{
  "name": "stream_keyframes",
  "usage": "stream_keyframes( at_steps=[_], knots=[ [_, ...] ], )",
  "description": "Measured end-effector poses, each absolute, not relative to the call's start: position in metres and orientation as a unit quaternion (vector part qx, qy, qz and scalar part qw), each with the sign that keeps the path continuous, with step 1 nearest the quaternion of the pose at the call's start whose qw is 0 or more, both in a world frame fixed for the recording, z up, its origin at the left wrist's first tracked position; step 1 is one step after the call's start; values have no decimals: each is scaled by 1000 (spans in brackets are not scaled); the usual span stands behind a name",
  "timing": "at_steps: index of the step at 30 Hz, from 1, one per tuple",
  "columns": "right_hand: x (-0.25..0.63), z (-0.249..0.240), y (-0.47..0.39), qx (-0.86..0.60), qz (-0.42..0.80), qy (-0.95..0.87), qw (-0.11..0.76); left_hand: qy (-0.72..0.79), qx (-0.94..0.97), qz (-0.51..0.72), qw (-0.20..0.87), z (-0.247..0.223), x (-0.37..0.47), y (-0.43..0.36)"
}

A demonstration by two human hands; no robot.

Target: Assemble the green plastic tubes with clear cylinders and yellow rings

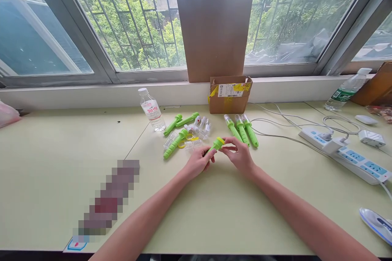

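Note:
My left hand (199,162) is closed around a green plastic handle (217,145), tilted with its wide head up and to the right. A yellow ring (221,140) sits around that head. The fingertips of my right hand (239,154) pinch at the ring's right side. Just beyond my left hand lie loose green handles (175,144), clear plastic caps (199,132) and yellow rings (181,144). Small white pieces (197,120) lie among the caps. Past my right hand, three green handles with clear tops (241,130) lie side by side.
An open cardboard box (228,106) stands at the back by the window. A water bottle (152,110) is behind the loose parts, and another bottle (346,90) stands at far right. A power strip (346,157) with white cables (288,119) occupies the right side. A blurred patch (107,200) covers something at left.

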State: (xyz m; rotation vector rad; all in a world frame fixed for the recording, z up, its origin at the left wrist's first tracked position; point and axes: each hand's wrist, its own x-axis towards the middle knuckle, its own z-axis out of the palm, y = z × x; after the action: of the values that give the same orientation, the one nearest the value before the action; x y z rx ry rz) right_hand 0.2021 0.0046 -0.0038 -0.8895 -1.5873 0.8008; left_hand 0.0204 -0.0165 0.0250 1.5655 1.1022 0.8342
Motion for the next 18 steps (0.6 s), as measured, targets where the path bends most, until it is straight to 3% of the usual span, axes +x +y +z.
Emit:
stream_keyframes(
  at_steps=[18],
  knots=[
    [198, -3, 4, -353, 335, -676, 553, 438, 589, 371, 569, 23, 18, -14]
  ],
)
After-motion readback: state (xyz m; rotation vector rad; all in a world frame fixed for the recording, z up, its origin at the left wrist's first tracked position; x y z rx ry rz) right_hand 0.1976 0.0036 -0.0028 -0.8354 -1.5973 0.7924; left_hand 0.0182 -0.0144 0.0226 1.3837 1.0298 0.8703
